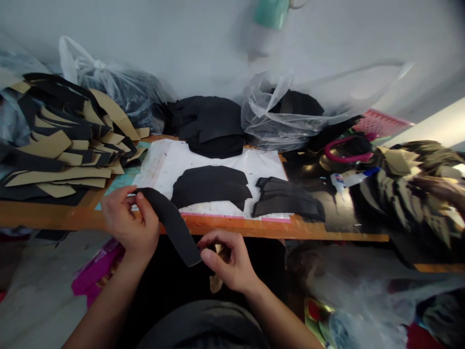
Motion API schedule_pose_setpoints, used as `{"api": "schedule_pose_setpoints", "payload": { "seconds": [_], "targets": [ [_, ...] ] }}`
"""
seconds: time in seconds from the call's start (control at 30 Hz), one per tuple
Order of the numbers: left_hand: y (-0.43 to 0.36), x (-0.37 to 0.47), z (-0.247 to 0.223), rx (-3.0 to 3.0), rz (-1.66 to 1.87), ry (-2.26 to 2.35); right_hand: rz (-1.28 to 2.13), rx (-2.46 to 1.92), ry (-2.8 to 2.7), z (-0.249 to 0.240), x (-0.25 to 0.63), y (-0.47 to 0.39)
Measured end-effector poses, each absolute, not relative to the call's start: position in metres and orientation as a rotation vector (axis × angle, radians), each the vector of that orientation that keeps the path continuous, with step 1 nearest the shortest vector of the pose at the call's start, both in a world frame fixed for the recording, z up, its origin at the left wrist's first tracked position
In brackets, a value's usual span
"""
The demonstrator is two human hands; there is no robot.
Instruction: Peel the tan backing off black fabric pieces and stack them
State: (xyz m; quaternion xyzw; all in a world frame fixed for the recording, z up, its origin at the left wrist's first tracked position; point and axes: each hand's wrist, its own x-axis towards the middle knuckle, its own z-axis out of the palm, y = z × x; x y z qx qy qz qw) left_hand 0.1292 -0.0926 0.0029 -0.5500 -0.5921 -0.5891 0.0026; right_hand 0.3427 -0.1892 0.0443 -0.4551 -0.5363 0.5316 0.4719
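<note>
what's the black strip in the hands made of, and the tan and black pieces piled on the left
The black strip, held at its ends by the left hand and right hand, looks like matte fabric or thin foam: it bends in a soft curve with no shine. The stacked pieces look like flat die-cut sheet, black on one face and tan, perhaps paper-backed, on the other; they keep crisp, stiff edges.

I have one view only, worn on the head, looking forward and steeply down over the workbench edge (232, 228). It sits close; both hands fill the lower centre of frame.
</note>
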Motion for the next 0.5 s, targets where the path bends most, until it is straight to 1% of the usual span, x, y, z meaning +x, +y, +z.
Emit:
{"api": "schedule_pose_setpoints", "payload": {
  "seconds": [0.07, 0.13, 0.33, 0.43, 0.5],
  "targets": [
    [-0.0915, 0.1282, 0.0031, -1.688, -1.788, -1.748, 1.283, -1.155, -1.294, 0.0434, 0.3415, -0.1907],
    [-0.0908, 0.1274, 0.0038, -1.691, -1.81, -1.693, 1.279, -1.165, -1.295, 0.0408, 0.3394, -0.1916],
    [-0.0933, 0.1262, 0.0093, -1.615, -1.77, -1.794, 1.26, -1.225, -1.376, 0.0342, 0.3386, -0.1917],
    [-0.0948, 0.1251, 0.0106, -1.659, -1.898, -1.843, 1.409, -1.209, -1.311, 0.0358, 0.3419, -0.1903],
    [-0.0964, 0.1206, 0.008, -1.867, -2.04, -1.809, 1.521, -1.16, -1.226, 0.0375, 0.3452, -0.1891]
  ]
}}
